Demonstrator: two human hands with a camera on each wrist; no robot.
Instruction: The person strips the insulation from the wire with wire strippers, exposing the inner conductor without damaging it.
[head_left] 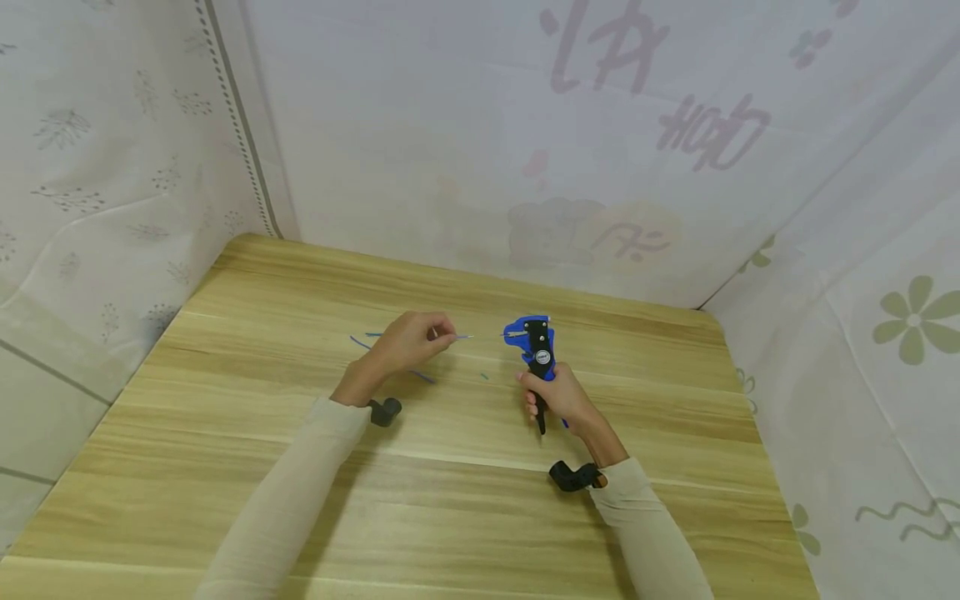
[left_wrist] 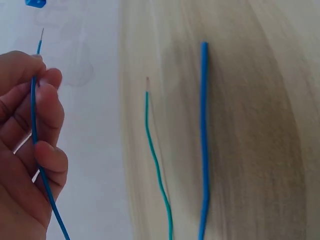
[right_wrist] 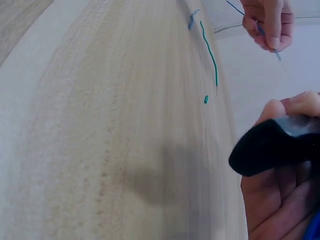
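Note:
My left hand [head_left: 412, 340] pinches a thin blue wire [left_wrist: 34, 110] between thumb and fingers. Past the fingertips, the wire's bare metal end [left_wrist: 42, 34] sticks out toward the right. My right hand [head_left: 561, 393] grips a blue and black wire stripper [head_left: 538, 337] by its handles, the head raised and facing the left hand. A thin dark bit shows at the stripper's mouth, apart from the wire. In the right wrist view, a black handle end [right_wrist: 270, 147] lies across the palm, while the stripper's head is out of view.
On the wooden table [head_left: 465, 517] lie a green wire [left_wrist: 158, 170] with a bare copper end and a thicker blue wire [left_wrist: 204, 120]. A short green insulation scrap [head_left: 484, 376] lies between the hands. Printed cloth [head_left: 420, 150] hangs behind the table.

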